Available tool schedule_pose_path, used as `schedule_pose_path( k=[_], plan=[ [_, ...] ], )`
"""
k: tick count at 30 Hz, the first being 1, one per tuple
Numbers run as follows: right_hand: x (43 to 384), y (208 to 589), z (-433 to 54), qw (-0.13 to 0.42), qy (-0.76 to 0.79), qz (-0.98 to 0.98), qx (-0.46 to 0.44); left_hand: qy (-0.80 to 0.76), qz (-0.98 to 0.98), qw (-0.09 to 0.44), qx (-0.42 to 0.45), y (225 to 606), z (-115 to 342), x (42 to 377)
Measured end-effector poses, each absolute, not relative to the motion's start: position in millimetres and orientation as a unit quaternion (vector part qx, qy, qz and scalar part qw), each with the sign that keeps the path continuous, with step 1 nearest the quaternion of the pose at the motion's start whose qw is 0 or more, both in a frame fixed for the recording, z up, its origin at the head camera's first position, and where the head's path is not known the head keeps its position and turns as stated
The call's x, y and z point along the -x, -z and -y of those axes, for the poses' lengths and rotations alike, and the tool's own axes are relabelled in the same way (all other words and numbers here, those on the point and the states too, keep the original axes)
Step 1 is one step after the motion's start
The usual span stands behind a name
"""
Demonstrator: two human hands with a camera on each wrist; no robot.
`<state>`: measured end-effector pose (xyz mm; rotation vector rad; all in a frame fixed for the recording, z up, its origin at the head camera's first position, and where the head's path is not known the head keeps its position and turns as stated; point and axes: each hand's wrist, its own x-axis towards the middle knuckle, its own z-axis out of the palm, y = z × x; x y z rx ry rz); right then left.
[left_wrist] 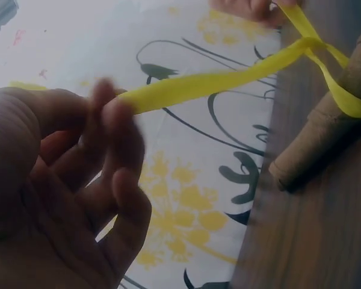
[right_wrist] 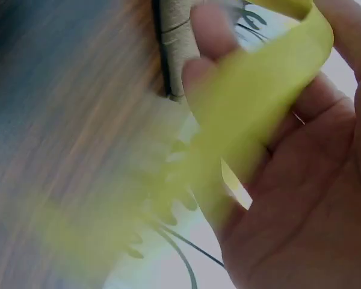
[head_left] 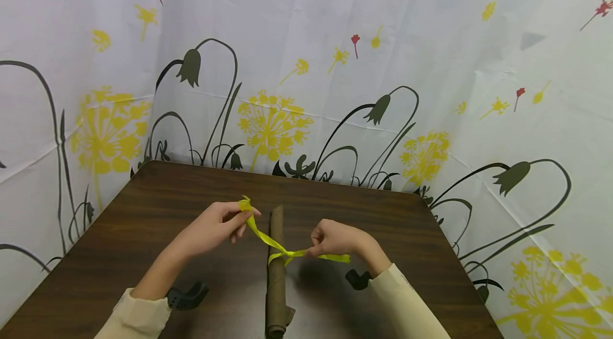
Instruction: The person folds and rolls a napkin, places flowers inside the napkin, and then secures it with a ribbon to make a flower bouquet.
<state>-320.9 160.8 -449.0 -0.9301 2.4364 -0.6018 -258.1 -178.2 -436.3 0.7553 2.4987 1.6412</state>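
A brown cardboard-like roll lies lengthwise on the table. Round its middle runs a yellow ribbon, crossed in a knot on the roll's right side. My left hand, left of the roll, pinches one ribbon end between thumb and fingers; that end stretches taut to the knot in the left wrist view. On the other side, my right hand pinches the second length close to the knot. Its loose tail hangs past the fingers, blurred across the palm in the right wrist view.
The dark wood table has its far edge against a white curtain printed with flowers. Black wrist bands show at both forearms, beside the cream sleeves.
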Motion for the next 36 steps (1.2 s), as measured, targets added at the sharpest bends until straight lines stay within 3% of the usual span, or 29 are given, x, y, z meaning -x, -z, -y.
schedule_pose_path(
  k=[5, 17, 32, 36],
  plan=[
    [316.1, 441.9, -171.0, 0.267, 0.26, -0.867, 0.331, -0.529, -0.808, 0.022, -0.259, 441.7, 184.2, 252.9],
    [320.2, 430.6, -197.3, 0.215, 0.273, -0.888, 0.3, -0.499, -0.841, -0.021, -0.209, 452.9, 205.4, 238.4],
    [316.2, 453.6, -246.8, 0.227, 0.347, -0.861, 0.293, -0.481, -0.867, 0.04, -0.124, 486.0, 234.1, 228.4],
    [315.6, 464.2, -255.2, 0.228, 0.354, -0.86, 0.287, -0.439, -0.891, 0.019, -0.111, 494.8, 241.4, 226.3]
  ],
)
